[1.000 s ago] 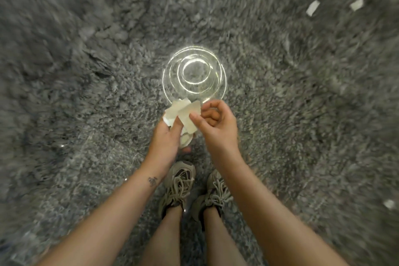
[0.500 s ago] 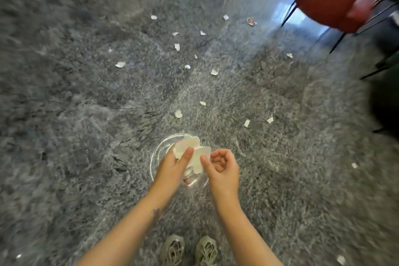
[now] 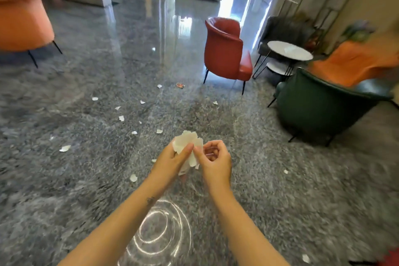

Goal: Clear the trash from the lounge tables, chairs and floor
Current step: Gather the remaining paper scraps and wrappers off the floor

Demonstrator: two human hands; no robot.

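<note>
While my left hand (image 3: pixel 172 161) clamps the paper wad (image 3: pixel 186 138) under its thumb, my right hand (image 3: pixel 216 163) pinches the wad's edge, fingers curled. Scraps (image 3: pixel 121 118) dot the floor (image 3: pixel 86 168) ahead; a clear cup (image 3: pixel 160 236) sits below my forearms, red chair (image 3: pixel 225 49) beyond.

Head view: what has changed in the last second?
The view tilted up from the floor to the lounge, bringing the red chair and round table into sight. The clear cup, earlier beyond the hands, now shows below the forearms. Unchanged: the left hand grips the paper scraps, the right hand pinches them.
</note>
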